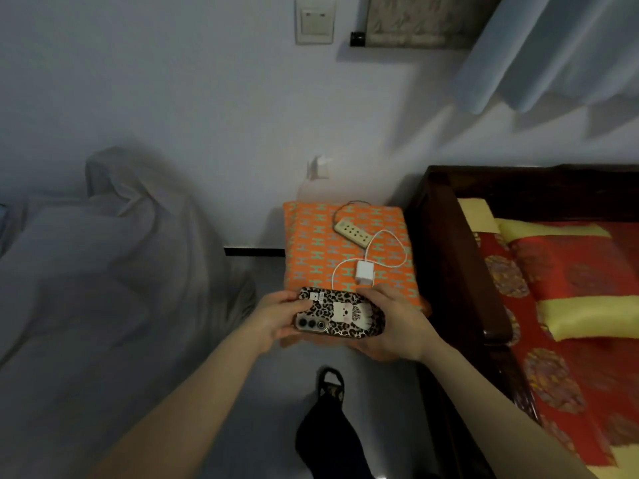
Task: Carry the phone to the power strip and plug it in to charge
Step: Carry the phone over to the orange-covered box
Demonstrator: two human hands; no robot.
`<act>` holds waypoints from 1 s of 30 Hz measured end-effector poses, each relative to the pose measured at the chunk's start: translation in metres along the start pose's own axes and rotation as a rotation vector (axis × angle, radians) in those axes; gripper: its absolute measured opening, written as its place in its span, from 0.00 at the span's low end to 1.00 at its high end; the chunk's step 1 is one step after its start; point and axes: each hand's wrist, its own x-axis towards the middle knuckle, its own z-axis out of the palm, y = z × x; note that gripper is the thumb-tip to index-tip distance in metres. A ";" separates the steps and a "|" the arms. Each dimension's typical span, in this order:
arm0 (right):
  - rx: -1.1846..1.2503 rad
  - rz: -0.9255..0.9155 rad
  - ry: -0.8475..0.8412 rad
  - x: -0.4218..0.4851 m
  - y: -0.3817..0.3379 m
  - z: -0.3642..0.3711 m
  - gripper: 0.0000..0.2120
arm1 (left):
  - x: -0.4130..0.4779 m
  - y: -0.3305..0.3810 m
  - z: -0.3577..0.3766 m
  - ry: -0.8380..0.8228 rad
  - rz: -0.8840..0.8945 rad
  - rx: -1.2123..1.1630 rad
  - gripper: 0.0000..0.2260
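The phone [340, 314], in a leopard-print case with a white figure on its back, lies sideways between both hands, back facing up. My left hand [276, 319] grips its camera end and my right hand [397, 323] grips the other end. Just beyond it a white charger block [364, 272] with a looping white cable [387, 243] rests on an orange patterned cushion [311, 257]. The cream power strip [354, 229] lies farther back on the same cushion, its cord running to a wall outlet [318, 166].
A dark wooden bed frame [446, 254] with red and yellow bedding [570, 288] stands to the right. A grey cloth-covered shape [114, 254] fills the left. My foot in a dark sandal [330, 383] is on the floor below the hands.
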 end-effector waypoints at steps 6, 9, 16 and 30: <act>0.023 0.040 -0.044 0.107 0.058 -0.021 0.42 | 0.111 0.058 0.025 0.018 -0.044 -0.022 0.17; 0.014 0.072 -0.081 0.149 0.077 -0.021 0.43 | 0.160 0.074 0.025 0.051 -0.079 -0.009 0.17; 0.015 0.097 -0.069 0.230 0.135 0.044 0.42 | 0.290 0.056 0.004 0.031 -0.113 0.030 0.11; 0.200 0.192 0.050 0.273 0.184 0.166 0.43 | 0.391 -0.004 -0.014 -0.053 -0.200 -0.362 0.25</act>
